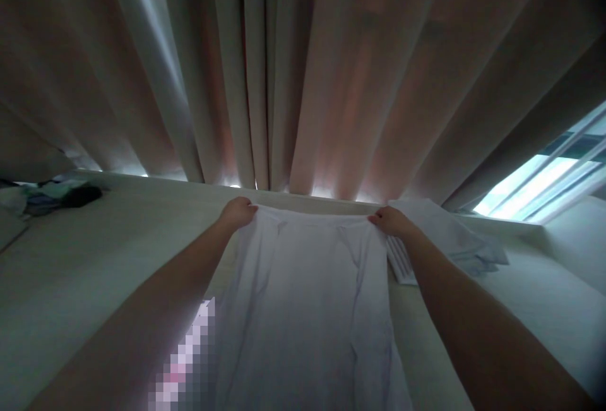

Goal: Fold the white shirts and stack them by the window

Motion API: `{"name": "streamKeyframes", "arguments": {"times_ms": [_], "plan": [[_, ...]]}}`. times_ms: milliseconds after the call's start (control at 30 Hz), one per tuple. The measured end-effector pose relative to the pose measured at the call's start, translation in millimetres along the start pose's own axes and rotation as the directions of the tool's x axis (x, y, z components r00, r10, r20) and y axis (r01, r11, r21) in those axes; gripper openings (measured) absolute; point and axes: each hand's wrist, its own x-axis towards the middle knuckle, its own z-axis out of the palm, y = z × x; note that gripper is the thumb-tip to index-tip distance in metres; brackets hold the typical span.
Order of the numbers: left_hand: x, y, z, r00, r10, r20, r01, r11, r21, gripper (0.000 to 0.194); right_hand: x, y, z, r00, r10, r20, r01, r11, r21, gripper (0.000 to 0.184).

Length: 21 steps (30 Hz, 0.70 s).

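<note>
A pale white garment (303,297) lies spread flat on a light bed surface (95,259), running from the bottom of the view toward the curtain. My left hand (238,212) is closed on its far left corner. My right hand (391,220) is closed on its far right corner. Both arms are stretched forward, with the cloth taut between the hands.
Heavy beige curtains (303,70) hang just beyond the garment's far edge. Folded white clothes (449,240) lie to the right of my right hand. A dark and teal heap of items (57,196) sits at the far left. A bright window (544,177) shows at the right.
</note>
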Motion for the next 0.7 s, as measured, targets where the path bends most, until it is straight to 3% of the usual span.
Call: {"name": "streamKeyframes", "arguments": {"times_ms": [200, 367, 533, 700], "plan": [[37, -4, 89.2, 0.998, -0.021, 0.059, 0.018, 0.998, 0.063, 0.038, 49, 10, 103, 0.996, 0.079, 0.037, -0.079, 0.997, 0.019, 0.027], [49, 0, 148.8, 0.997, -0.068, 0.034, 0.061, 0.982, 0.176, 0.04, 67, 16, 164, 0.986, 0.166, 0.022, -0.167, 0.986, 0.03, 0.032], [68, 4, 187.3, 0.996, -0.076, -0.039, 0.083, 0.966, 0.244, 0.043, 85, 10, 190, 0.97, 0.238, -0.052, -0.24, 0.971, -0.024, 0.039], [106, 10, 202.6, 0.991, -0.111, -0.068, 0.123, 0.968, 0.219, 0.044, 115, 5, 196, 0.955, 0.2, -0.22, -0.228, 0.967, -0.11, 0.038]]}}
